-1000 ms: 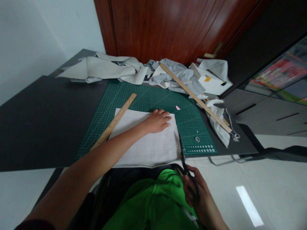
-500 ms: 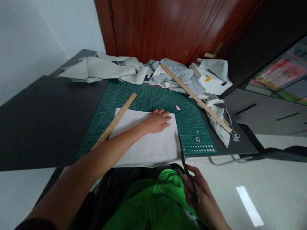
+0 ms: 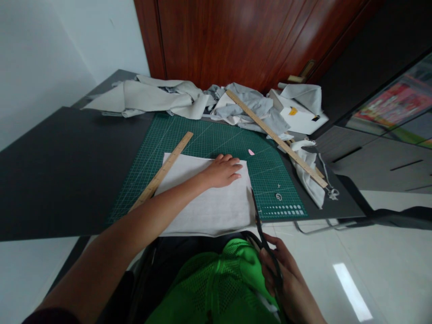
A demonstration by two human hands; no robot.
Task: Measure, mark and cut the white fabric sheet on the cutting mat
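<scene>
White cloth point(image 3: 216, 209) lies over the front of a green cutting mat point(image 3: 216, 137), its near side at the table's front edge. My left hand point(image 3: 224, 171) rests flat on the cloth near its far right corner, fingers spread. Below the table edge at the right, my right hand point(image 3: 281, 270) is closed round the handles of black scissors point(image 3: 257, 213). The blades point away from me along the cloth's right edge. A wooden ruler point(image 3: 162, 173) lies slanted across the cloth's left side, partly hidden by my left arm.
Grey and white fabric point(image 3: 151, 96) is heaped along the back. Another wooden ruler point(image 3: 276, 138) slants over fabric at the right, near a white box point(image 3: 303, 120). A pink scrap point(image 3: 251, 152) and a small ring-like item point(image 3: 278, 196) lie on the mat. A chair point(image 3: 388, 216) stands right.
The handles of the scissors and my right hand have shifted very slightly to the right. My left hand stays in place on the cloth.
</scene>
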